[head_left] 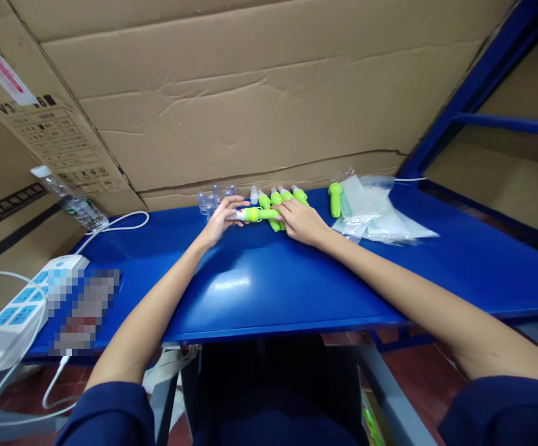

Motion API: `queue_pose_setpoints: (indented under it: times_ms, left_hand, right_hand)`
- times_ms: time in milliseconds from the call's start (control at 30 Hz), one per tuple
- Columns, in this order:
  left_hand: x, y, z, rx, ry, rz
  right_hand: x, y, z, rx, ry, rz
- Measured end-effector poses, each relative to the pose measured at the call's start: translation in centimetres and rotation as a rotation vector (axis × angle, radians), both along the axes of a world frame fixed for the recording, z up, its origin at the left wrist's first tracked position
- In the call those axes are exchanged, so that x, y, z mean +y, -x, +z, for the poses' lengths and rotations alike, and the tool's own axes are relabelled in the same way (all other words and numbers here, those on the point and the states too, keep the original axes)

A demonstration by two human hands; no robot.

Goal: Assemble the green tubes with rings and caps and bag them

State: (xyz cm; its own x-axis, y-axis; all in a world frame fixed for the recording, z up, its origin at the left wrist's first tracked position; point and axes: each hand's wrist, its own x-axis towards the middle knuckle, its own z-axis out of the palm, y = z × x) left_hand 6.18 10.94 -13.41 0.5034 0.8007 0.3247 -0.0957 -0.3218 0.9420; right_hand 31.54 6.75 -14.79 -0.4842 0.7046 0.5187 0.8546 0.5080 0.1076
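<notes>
A slim green stick-shaped piece (258, 214) with a white end and a yellowish band lies level between my two hands above the blue table; I cannot make out its exact kind. My left hand (223, 220) pinches its white end. The fingers of my right hand (302, 222) are closed around its green right end. Several green bottle-like pieces with clear tops (287, 194) stand just behind my right hand, partly hidden by it. Behind my left hand are several small clear caps (217, 192). One small clear nozzle-like piece (254, 194) stands between the two groups.
Right of my hands lie a single green piece (335, 199) and a pile of clear plastic bags (375, 210). At left are a plastic bottle (71, 201), a white power strip (31, 303), a blurred-out flat object (87, 313) and white cables. A cardboard wall (250, 105) backs the blue table (260, 297).
</notes>
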Motion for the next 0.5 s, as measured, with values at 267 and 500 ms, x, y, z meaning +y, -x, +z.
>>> queue_pose_setpoints:
  times_ms: [267, 500]
  left_hand:
    - [-0.2, -0.3, -0.3, -0.069, 0.026, 0.127]
    - [-1.3, -1.7, 0.4, -0.059, -0.133, 0.179]
  right_hand:
    - [0.0, -0.7, 0.1, 0.1, -0.021, 0.002]
    - [0.9, -1.1, -0.2, 0.293, 0.042, 0.045]
